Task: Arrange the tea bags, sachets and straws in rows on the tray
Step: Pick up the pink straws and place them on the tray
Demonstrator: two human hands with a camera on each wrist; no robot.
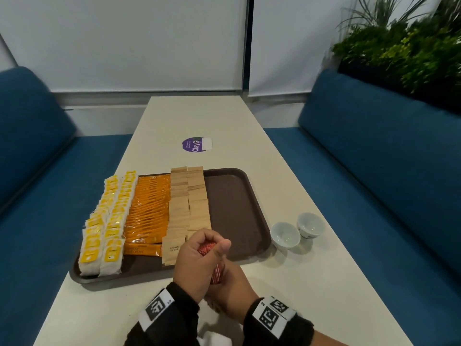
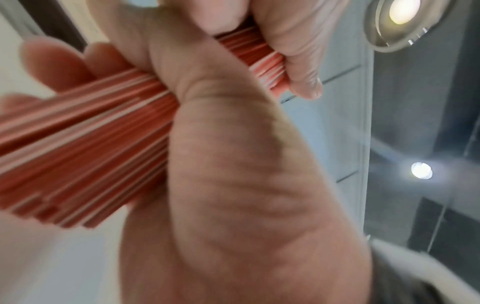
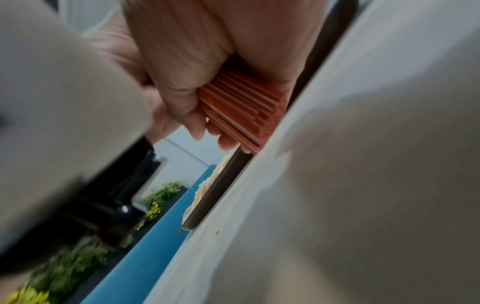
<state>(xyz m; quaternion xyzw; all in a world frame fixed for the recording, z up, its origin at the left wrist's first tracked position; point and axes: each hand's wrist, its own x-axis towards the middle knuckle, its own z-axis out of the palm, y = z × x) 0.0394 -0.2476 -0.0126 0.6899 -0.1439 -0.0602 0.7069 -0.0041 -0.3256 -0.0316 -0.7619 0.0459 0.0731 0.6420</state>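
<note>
A bundle of red-and-white straws (image 1: 207, 247) stands upright over the front edge of the brown tray (image 1: 237, 196). My left hand (image 1: 199, 258) grips its upper part, thumb on the right side. Below it, my right hand (image 1: 232, 288) grips the lower part. The left wrist view shows the straws (image 2: 78, 133) fanning out from my left hand (image 2: 233, 164). In the right wrist view my right hand (image 3: 194, 61) wraps the straws (image 3: 241, 107), whose ends sit by the tray rim (image 3: 223, 185). On the tray lie rows of yellow-tagged tea bags (image 1: 104, 221), orange coffee sachets (image 1: 149, 208) and brown sugar sachets (image 1: 189, 201).
The right third of the tray is bare. Two small white cups (image 1: 285, 234) (image 1: 310, 224) stand on the table just right of the tray. A purple sticker (image 1: 194, 144) lies further back. Blue sofas (image 1: 374, 158) flank the table; plants (image 1: 411, 46) stand behind the right one.
</note>
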